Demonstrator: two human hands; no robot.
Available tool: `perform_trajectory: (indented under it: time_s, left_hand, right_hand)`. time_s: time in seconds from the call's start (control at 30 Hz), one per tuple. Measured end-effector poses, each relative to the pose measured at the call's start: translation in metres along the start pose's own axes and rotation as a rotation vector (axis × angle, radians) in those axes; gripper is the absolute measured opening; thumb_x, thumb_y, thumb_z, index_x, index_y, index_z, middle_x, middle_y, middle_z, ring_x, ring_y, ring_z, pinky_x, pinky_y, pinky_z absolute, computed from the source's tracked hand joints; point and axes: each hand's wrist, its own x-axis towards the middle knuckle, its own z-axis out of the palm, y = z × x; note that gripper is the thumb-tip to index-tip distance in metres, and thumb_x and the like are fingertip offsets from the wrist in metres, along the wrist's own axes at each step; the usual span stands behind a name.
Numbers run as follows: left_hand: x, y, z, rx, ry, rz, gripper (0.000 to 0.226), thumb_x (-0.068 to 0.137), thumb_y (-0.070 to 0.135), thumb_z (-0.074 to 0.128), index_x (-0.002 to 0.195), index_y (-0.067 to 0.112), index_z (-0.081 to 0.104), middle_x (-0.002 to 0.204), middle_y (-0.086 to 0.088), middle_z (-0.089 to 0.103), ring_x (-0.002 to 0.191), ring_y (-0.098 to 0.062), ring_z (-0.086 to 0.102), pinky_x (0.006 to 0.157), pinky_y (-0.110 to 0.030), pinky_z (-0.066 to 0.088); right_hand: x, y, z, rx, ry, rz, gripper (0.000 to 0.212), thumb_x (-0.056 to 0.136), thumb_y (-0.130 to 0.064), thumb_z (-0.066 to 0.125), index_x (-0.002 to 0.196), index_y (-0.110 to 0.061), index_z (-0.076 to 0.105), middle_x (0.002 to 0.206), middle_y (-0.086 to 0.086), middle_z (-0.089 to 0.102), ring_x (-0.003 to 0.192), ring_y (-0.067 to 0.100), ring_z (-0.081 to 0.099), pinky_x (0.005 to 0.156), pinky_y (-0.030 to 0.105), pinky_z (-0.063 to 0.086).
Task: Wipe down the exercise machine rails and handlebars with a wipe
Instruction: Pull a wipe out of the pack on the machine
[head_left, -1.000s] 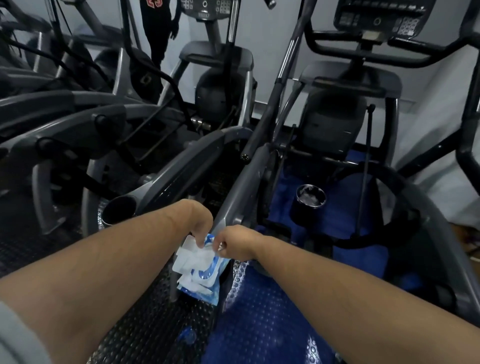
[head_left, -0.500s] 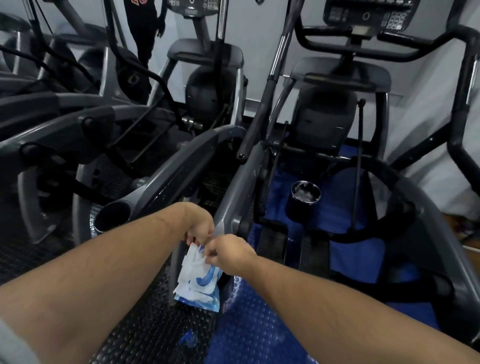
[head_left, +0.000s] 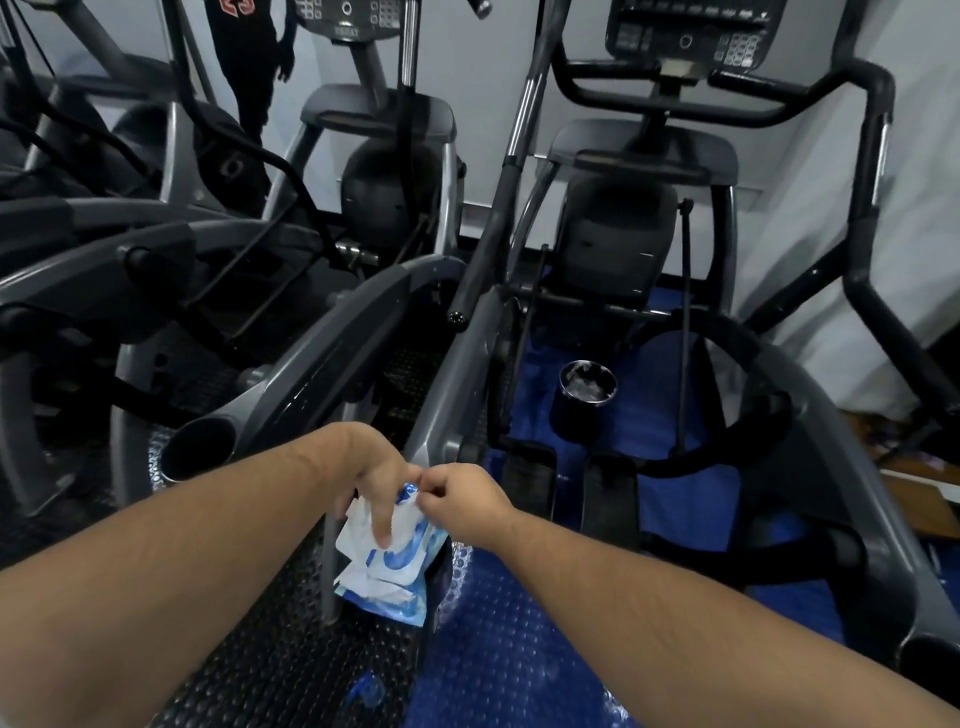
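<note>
Since earlier, our left hand (head_left: 382, 475) slid fingers down the wipe pack (head_left: 387, 564), clamped; right hand (head_left: 457, 493) pinches its top: risk, wipe tearing.

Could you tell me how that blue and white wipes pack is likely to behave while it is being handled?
The wipes pack looks soft and floppy: it sags and creases below the left hand. Probably light, since fingers alone hold it. The right hand pinches its top, so it may swing or twist when pulled.
</note>
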Motion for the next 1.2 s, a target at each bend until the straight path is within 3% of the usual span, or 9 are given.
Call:
perform_trajectory:
  time_s: [0.13, 0.27, 0.37, 0.47, 0.7, 0.87, 1.0, 1.1, 1.2]
  left_hand:
    - [-0.005, 0.001, 0.002, 0.077, 0.055, 0.047, 0.103, 0.065, 0.025, 0.091, 0.145, 0.047, 0.029, 0.148, 0.001, 0.035, 0.13, -0.031, 0.045, 0.091, -0.041, 0.053]
    - [-0.009, 0.003, 0.005, 0.247, 0.204, 0.072, 0.1, 0.066, 0.045, 0.087, 0.147, 0.038, 0.029, 0.141, 0.003, 0.032, 0.129, -0.026, 0.041, 0.088, -0.038, 0.044]
    - [-0.006, 0.004, 0.01, 0.286, 0.291, 0.17, 0.091, 0.064, 0.047, 0.087, 0.14, 0.037, 0.039, 0.136, 0.007, 0.031, 0.124, -0.018, 0.042, 0.101, -0.037, 0.041]
    - [-0.006, 0.009, 0.016, 0.385, 0.367, 0.247, 0.08, 0.067, 0.048, 0.085, 0.136, 0.037, 0.045, 0.13, 0.007, 0.035, 0.113, -0.012, 0.039, 0.096, -0.031, 0.039]
    - [0.005, -0.002, 0.03, 0.493, 0.479, 0.182, 0.085, 0.054, 0.072, 0.072, 0.131, 0.051, 0.042, 0.125, 0.013, 0.031, 0.123, -0.023, 0.035, 0.095, -0.05, 0.039]
    - [0.012, -0.009, 0.038, 0.478, 0.523, 0.183, 0.099, 0.049, 0.075, 0.068, 0.138, 0.047, 0.033, 0.142, 0.011, 0.03, 0.134, -0.028, 0.028, 0.101, -0.057, 0.031]
    - [0.027, -0.021, 0.048, 0.467, 0.502, 0.112, 0.096, 0.038, 0.09, 0.06, 0.123, 0.047, 0.052, 0.132, 0.005, 0.048, 0.124, -0.024, 0.031, 0.101, -0.05, 0.028]
    - [0.025, -0.02, 0.046, 0.473, 0.473, 0.117, 0.084, 0.054, 0.083, 0.064, 0.121, 0.032, 0.061, 0.116, 0.009, 0.055, 0.13, -0.021, 0.031, 0.102, -0.05, 0.025]
    - [0.018, -0.017, 0.046, 0.372, 0.495, 0.083, 0.102, 0.052, 0.079, 0.071, 0.137, 0.027, 0.05, 0.138, 0.003, 0.041, 0.132, -0.027, 0.029, 0.109, -0.05, 0.028]
  right_hand:
    - [0.002, 0.009, 0.001, 0.138, 0.071, 0.064, 0.019, 0.088, -0.022, 0.058, 0.07, -0.025, 0.065, 0.066, -0.003, 0.065, 0.062, 0.014, 0.062, 0.068, 0.039, 0.059]
    - [0.0, 0.008, 0.001, 0.254, 0.126, 0.088, 0.022, 0.094, -0.011, 0.053, 0.073, -0.016, 0.057, 0.069, 0.012, 0.066, 0.052, 0.017, 0.061, 0.051, 0.03, 0.051]
    - [0.002, 0.008, 0.0, 0.241, 0.129, 0.069, 0.016, 0.093, -0.01, 0.051, 0.08, -0.009, 0.06, 0.08, 0.017, 0.072, 0.056, 0.016, 0.06, 0.056, 0.035, 0.057]
    - [0.007, 0.01, 0.003, 0.182, 0.123, 0.071, 0.015, 0.09, -0.019, 0.053, 0.078, -0.019, 0.061, 0.079, 0.009, 0.073, 0.061, 0.017, 0.062, 0.065, 0.044, 0.059]
    - [0.004, 0.004, 0.003, 0.2, 0.128, 0.028, 0.015, 0.092, -0.016, 0.052, 0.08, -0.016, 0.06, 0.078, 0.011, 0.071, 0.064, 0.018, 0.062, 0.067, 0.044, 0.058]
    - [0.003, -0.005, 0.001, 0.403, 0.187, 0.032, 0.017, 0.1, -0.015, 0.048, 0.086, -0.009, 0.058, 0.072, 0.02, 0.066, 0.058, 0.021, 0.062, 0.057, 0.04, 0.056]
    - [0.007, -0.016, -0.017, 0.539, 0.182, 0.078, 0.017, 0.098, -0.009, 0.045, 0.083, -0.009, 0.053, 0.067, 0.017, 0.066, 0.054, 0.019, 0.063, 0.052, 0.031, 0.055]
    - [0.01, -0.016, -0.022, 0.554, 0.202, 0.087, 0.016, 0.097, -0.009, 0.043, 0.086, -0.007, 0.053, 0.067, 0.016, 0.067, 0.057, 0.022, 0.066, 0.056, 0.035, 0.058]
    - [0.014, -0.017, -0.022, 0.633, 0.286, 0.078, 0.018, 0.102, -0.013, 0.041, 0.094, -0.002, 0.051, 0.071, 0.018, 0.065, 0.059, 0.024, 0.066, 0.058, 0.039, 0.058]
